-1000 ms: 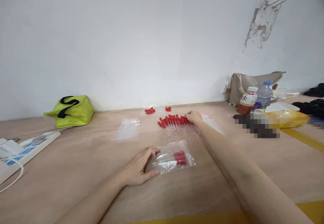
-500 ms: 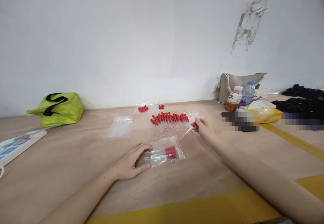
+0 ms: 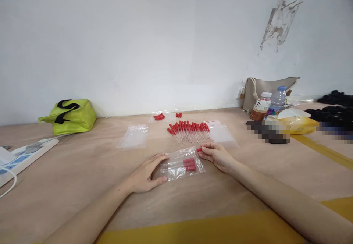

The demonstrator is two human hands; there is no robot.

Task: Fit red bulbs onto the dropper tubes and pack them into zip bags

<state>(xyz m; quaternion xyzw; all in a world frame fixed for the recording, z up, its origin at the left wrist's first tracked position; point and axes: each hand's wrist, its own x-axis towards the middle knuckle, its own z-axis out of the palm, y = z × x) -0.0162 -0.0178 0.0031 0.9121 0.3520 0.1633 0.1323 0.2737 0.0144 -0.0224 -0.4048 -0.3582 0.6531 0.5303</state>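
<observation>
A clear zip bag [image 3: 179, 155] lies flat in front of me with several red-bulbed droppers [image 3: 189, 164] inside. My left hand [image 3: 150, 174] rests at the bag's left end, thumb and fingers spread apart along its edge. At the bag's right end, my right hand [image 3: 216, 156] pinches a dropper by its red bulb [image 3: 199, 149]. Its clear tube points left, over or into the bag's mouth; I cannot tell which. Just beyond the bag, a row of loose droppers [image 3: 190, 128] lies with bulbs toward the wall.
Flat clear bags [image 3: 135, 136] lie left of the row, and more bags [image 3: 222, 135] lie right. Small red bulbs [image 3: 159, 116] sit near the wall. A lime-green bag [image 3: 74, 117] and a power strip [image 3: 30, 159] stand left; bottles [image 3: 260, 107] and a tissue pack [image 3: 299, 122] stand right.
My right hand has come left and nearer from beside the row, bringing the dropper to the bag's right end. My left hand stays at the bag. The view has shifted slightly.
</observation>
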